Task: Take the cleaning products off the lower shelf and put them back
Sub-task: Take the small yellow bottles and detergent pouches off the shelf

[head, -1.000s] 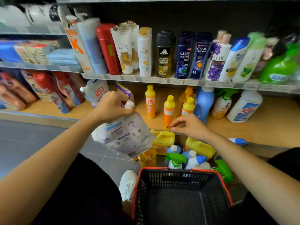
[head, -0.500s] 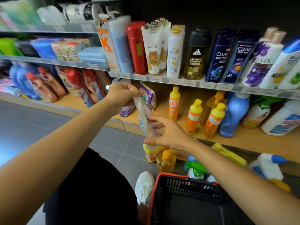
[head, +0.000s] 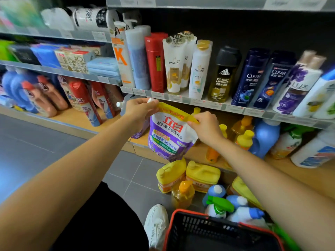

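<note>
grey tiled floor (head: 45, 142) below wooden shelf (head: 76, 115) (yellow jugs (head: 203, 176) on floor).

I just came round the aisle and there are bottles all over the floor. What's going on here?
A person facing the shelves holds a purple-and-white detergent refill pouch up by its top. The left hand grips the corner by the white cap and the right hand pinches the other corner. The pouch hangs in front of the lower shelf, not set down. Yellow jugs, a pump bottle and spray bottles stand on the floor by a red-rimmed basket.
</note>
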A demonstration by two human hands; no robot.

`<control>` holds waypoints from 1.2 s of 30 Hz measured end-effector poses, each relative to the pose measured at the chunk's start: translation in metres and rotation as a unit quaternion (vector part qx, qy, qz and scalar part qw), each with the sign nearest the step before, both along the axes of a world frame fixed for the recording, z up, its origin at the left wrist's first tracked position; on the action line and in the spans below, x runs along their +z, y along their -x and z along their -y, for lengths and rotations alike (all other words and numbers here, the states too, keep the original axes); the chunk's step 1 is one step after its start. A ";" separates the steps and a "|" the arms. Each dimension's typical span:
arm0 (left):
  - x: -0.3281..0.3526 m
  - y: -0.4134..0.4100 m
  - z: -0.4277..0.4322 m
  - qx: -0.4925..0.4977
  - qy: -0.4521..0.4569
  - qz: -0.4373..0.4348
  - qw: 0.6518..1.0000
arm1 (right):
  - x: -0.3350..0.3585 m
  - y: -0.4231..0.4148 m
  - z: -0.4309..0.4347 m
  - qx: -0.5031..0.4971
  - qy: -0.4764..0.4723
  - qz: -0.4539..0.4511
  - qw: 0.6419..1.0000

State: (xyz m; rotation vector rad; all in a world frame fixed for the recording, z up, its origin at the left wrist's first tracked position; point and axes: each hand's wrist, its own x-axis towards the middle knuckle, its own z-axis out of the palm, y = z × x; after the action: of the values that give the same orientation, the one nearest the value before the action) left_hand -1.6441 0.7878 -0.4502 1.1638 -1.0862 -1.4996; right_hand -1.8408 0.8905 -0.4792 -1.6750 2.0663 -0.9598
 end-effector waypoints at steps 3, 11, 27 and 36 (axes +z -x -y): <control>-0.012 0.001 0.026 -0.007 -0.017 -0.016 1.000 | 0.009 0.008 0.022 0.012 -0.019 -0.013 1.000; -0.077 0.020 0.053 -0.018 -0.044 -0.040 0.998 | -0.024 0.009 0.040 0.006 -0.084 -0.056 0.995; -0.164 0.026 0.101 -0.001 0.071 0.233 0.970 | -0.101 0.015 0.039 -0.284 0.002 0.125 0.951; -0.146 0.061 0.119 0.042 -0.025 0.219 0.975 | -0.107 0.015 0.045 -0.318 0.012 0.164 0.934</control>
State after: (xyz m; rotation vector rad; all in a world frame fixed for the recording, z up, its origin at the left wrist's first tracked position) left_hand -1.7052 0.6683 -0.5963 1.6038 -1.2741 -1.2392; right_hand -1.8555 0.8458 -0.5859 -0.7580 2.3848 -1.3409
